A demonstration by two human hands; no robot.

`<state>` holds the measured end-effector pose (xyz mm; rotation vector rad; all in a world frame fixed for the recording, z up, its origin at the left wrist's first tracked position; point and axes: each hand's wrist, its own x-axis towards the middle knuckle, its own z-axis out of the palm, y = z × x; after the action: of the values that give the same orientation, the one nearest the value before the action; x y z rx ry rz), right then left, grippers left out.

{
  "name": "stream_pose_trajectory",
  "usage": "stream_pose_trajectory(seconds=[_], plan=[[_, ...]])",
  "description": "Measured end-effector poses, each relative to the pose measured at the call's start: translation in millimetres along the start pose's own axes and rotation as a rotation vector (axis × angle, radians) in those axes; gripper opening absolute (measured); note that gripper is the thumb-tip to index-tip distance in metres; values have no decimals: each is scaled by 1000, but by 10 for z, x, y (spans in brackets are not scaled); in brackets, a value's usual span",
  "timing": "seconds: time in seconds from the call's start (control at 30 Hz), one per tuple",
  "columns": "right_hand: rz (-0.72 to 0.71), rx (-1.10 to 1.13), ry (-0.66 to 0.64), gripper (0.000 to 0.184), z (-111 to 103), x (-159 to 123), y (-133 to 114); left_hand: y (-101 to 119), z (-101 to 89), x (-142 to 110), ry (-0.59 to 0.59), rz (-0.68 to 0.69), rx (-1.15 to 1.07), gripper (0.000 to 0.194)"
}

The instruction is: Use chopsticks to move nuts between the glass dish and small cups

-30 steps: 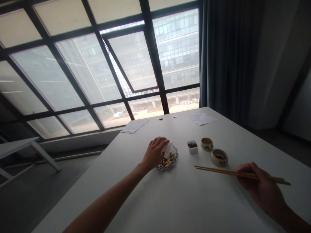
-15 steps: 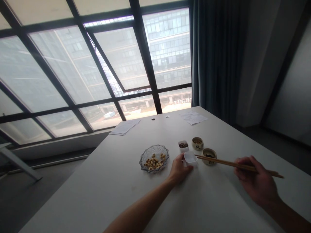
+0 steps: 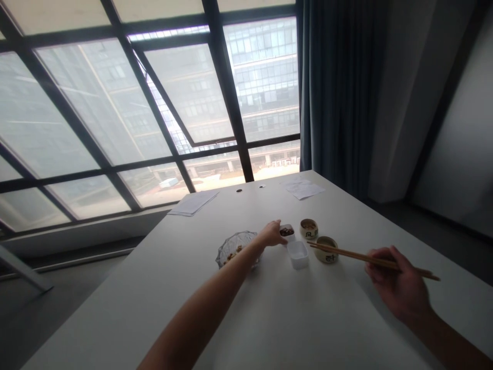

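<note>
My left hand [image 3: 272,234] reaches across the white table [image 3: 162,308], its fingers against the rim of a small white square dish [image 3: 287,232] holding dark food. I cannot tell whether they grip it. My forearm hides most of a cut-glass dish [image 3: 235,244] of peanuts. Just beside the small dish stands an empty translucent plastic cup [image 3: 298,255]. My right hand [image 3: 396,280] holds wooden chopsticks [image 3: 370,259], their tips reaching over a round ceramic bowl [image 3: 325,250]. Behind that bowl sits a similar ceramic bowl [image 3: 308,228].
Loose sheets of paper [image 3: 192,203] lie near the far left edge of the table, and another sheet [image 3: 304,189] lies at the far corner. Two small round holes mark the table's far end. Large windows and a dark curtain stand beyond it.
My left hand has let go of the plastic cup and moved farther out to the small dish. The chopsticks have drawn slightly back, and the view has shifted a little.
</note>
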<state>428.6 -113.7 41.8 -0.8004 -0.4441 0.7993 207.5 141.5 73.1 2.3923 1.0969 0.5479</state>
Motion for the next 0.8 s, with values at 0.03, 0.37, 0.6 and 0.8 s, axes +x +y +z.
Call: stream_pose_trajectory(seconds=[0.03,0.37,0.6,0.8], plan=[[-3,0,-6,31,4,1,6,-22,31,65,-44,-20,12,33],[87,41,57,28,27,3,9,-307,-513,-145,67,163,96,54],[136,34,-8,30,93,-62,93,-698,-1370,-838,17,368,375,57],[54,-115,-102,34,346,-184,191,-895,-1352,-1087,-154,557,542,45]])
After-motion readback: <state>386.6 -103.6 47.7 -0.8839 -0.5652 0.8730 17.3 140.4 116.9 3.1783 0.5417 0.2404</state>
